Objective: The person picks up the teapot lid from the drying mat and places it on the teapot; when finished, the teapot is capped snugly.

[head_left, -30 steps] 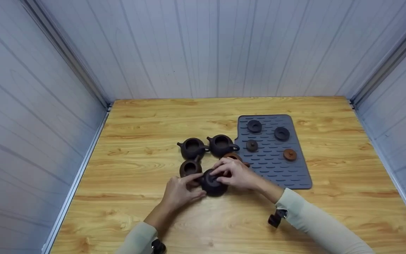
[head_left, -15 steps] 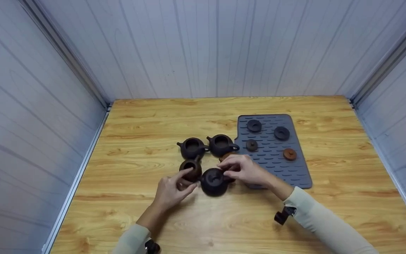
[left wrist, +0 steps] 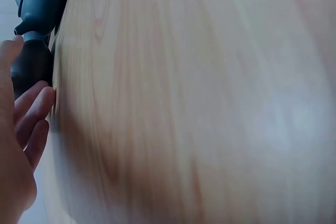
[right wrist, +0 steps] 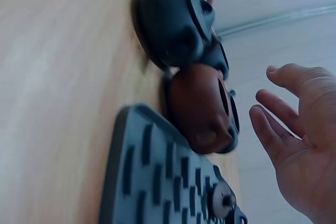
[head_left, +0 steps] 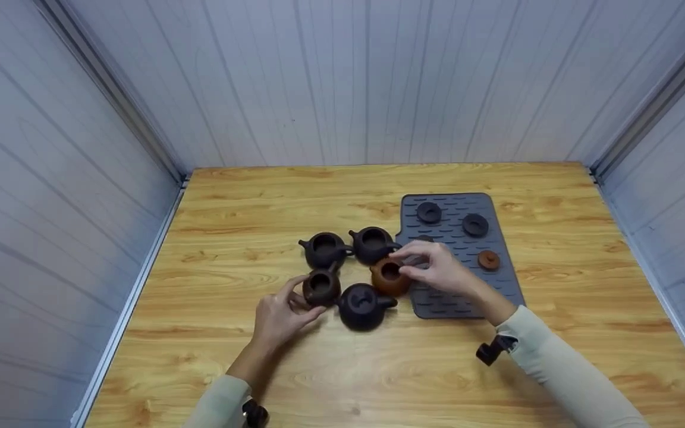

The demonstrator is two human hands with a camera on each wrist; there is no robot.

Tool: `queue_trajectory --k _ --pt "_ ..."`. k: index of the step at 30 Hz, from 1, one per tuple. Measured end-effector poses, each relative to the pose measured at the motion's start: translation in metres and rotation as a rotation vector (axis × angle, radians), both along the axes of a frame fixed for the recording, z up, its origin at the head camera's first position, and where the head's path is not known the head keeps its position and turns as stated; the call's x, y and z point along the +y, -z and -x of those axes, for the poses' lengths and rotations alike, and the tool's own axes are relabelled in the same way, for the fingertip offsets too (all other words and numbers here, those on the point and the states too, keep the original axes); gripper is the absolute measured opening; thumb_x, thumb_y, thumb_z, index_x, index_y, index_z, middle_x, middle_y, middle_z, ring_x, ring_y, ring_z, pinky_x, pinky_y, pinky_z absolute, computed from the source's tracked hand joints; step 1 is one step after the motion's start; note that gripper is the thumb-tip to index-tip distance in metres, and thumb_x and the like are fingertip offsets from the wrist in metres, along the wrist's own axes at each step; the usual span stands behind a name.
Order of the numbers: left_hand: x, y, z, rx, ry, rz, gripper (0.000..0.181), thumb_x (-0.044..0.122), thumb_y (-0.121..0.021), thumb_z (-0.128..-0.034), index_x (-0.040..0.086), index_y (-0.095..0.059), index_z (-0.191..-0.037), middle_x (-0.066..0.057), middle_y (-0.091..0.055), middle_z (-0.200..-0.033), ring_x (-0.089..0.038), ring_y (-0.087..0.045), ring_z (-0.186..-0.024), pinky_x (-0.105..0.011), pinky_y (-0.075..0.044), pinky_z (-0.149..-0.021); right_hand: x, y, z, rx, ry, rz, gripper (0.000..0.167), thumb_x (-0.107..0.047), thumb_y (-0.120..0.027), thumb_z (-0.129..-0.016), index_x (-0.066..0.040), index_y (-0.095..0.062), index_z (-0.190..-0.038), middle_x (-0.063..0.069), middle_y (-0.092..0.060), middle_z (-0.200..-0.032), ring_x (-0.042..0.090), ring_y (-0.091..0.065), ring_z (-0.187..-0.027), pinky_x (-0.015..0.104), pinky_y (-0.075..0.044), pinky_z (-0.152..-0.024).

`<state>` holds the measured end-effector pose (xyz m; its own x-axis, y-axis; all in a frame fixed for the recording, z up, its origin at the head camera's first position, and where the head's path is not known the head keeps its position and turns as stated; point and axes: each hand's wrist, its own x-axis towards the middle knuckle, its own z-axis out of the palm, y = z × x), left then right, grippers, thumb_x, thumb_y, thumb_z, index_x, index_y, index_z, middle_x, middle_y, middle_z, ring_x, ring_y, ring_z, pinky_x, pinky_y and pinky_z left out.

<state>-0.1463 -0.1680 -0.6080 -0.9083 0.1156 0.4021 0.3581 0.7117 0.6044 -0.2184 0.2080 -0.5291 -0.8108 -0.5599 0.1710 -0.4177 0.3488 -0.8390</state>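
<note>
My left hand (head_left: 276, 321) holds the small dark brown teapot (head_left: 321, 290) between thumb and fingers; its top is uncovered. In the left wrist view, fingers (left wrist: 32, 114) lie against that teapot's side. Beside it stands a black teapot (head_left: 361, 315) with its lid on. Above the reddish-brown teapot (head_left: 383, 285) and the edge of the mat hovers my right hand (head_left: 440, 270), its fingers spread around nothing. The right wrist view has this hand (right wrist: 310, 135) apart from the uncovered reddish-brown teapot (right wrist: 197, 100).
Two more lidless black teapots, one at the left (head_left: 319, 258) and one at the right (head_left: 369, 254), stand behind. The grey mat (head_left: 461, 300) bears two black lids (head_left: 475, 225), an orange-brown lid (head_left: 489, 260) and a dark brown lid (head_left: 423, 239), partly hidden by my right hand.
My right hand has let go of the front black teapot's lid and moved right and away from me. The left hand has left that teapot for the small brown one.
</note>
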Motion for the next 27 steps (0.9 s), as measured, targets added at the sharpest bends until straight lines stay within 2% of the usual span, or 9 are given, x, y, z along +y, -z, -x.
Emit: queue_trajectory --k 4,7,11,15,22,25,27 --pt "-0.001 0.0 0.003 -0.043 -0.04 0.008 0.07 0.04 -0.105 -0.0756 0.016 -0.077 -0.135 0.003 -0.081 -0.079 -0.015 -0.074 -0.065 -0.027 -0.052 -0.062 0.01 -0.002 0.007 0.016 0.054 -0.02 0.032 -0.003 -0.077 -0.105 -0.001 -0.079 -0.136 0.021 -0.079 -0.136 0.048 -0.076 -0.121 0.025 -0.064 -0.1" --pt "-0.002 0.001 0.006 -0.049 -0.052 0.015 0.071 0.043 -0.106 -0.0743 0.016 -0.077 -0.134 0.001 -0.081 -0.084 -0.016 -0.073 -0.07 -0.026 -0.051 -0.064 0.016 -0.002 0.012 0.021 0.085 -0.022 0.032 -0.002 -0.078 -0.104 -0.001 -0.079 -0.136 0.02 -0.079 -0.136 0.049 -0.075 -0.123 0.025 -0.064 -0.1" --pt "-0.003 0.003 0.009 -0.035 -0.057 0.011 0.072 0.044 -0.107 -0.0728 0.015 -0.078 -0.132 -0.003 -0.08 -0.096 -0.017 -0.071 -0.075 -0.025 -0.049 -0.066 0.024 0.001 0.019 0.026 0.13 -0.022 0.033 -0.001 -0.079 -0.103 -0.001 -0.079 -0.136 0.02 -0.078 -0.136 0.048 -0.074 -0.122 0.04 -0.067 -0.103" --pt "-0.004 0.004 0.011 -0.042 -0.056 -0.002 0.071 0.045 -0.106 -0.0734 0.016 -0.078 -0.132 -0.007 -0.08 -0.106 -0.018 -0.07 -0.08 -0.024 -0.048 -0.068 0.029 0.007 0.027 0.04 0.175 -0.013 0.033 0.001 -0.079 -0.102 -0.002 -0.08 -0.135 0.02 -0.077 -0.136 0.046 -0.074 -0.124 0.055 -0.064 -0.107" --pt "-0.008 0.004 0.015 -0.096 -0.036 -0.025 0.066 0.041 -0.104 -0.0778 0.016 -0.078 -0.133 -0.007 -0.082 -0.12 -0.028 -0.078 -0.098 -0.036 -0.057 -0.077 0.038 0.019 0.04 0.056 0.244 -0.017 0.036 0.003 -0.08 -0.101 0.002 -0.078 -0.137 0.023 -0.074 -0.143 0.042 -0.07 -0.136 0.057 -0.059 -0.116" --pt "-0.009 0.004 0.017 -0.103 -0.007 -0.046 0.064 0.037 -0.104 -0.0792 0.015 -0.078 -0.133 -0.008 -0.083 -0.124 -0.03 -0.079 -0.104 -0.042 -0.06 -0.083 0.041 0.023 0.044 0.032 0.272 -0.019 0.036 0.001 -0.08 -0.102 0.001 -0.078 -0.138 0.023 -0.071 -0.146 0.042 -0.066 -0.141 0.06 -0.057 -0.118" --pt "-0.011 0.004 0.019 -0.11 0.017 -0.065 0.064 0.034 -0.104 -0.0803 0.015 -0.078 -0.135 -0.008 -0.084 -0.125 -0.029 -0.079 -0.106 -0.041 -0.06 -0.084 0.044 0.027 0.046 0.014 0.281 -0.012 0.037 0.001 -0.08 -0.102 0.0 -0.078 -0.138 0.024 -0.07 -0.148 0.042 -0.063 -0.143 0.061 -0.056 -0.118"
